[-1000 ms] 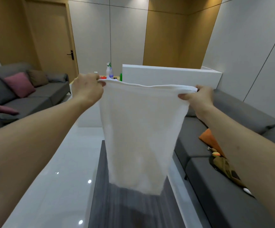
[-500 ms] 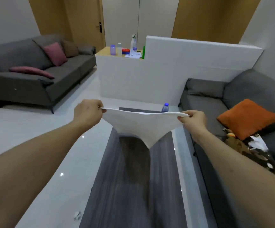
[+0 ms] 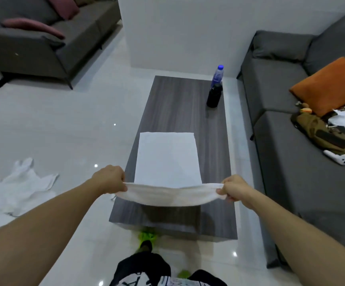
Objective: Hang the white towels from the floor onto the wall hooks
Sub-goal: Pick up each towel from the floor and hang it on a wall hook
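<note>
A white towel (image 3: pixel 167 159) lies spread flat on the dark wooden coffee table (image 3: pixel 179 104), its far part resting on the top. Its near edge is lifted and stretched between my hands. My left hand (image 3: pixel 110 179) pinches the near left corner and my right hand (image 3: pixel 232 187) pinches the near right corner. A heap of more white towels (image 3: pixel 14 188) lies crumpled on the glossy floor at the left. No wall hooks are in view.
Two bottles (image 3: pixel 216 87) stand on the table's far right. A grey sofa (image 3: pixel 291 124) with an orange cushion (image 3: pixel 330 85) and clutter runs along the right. Another grey sofa (image 3: pixel 33 38) sits at the far left. A white partition (image 3: pixel 188 32) stands behind the table.
The towel hung in the air before me; my hands have lowered it so most of it now lies flat on the table. My view has tilted downward.
</note>
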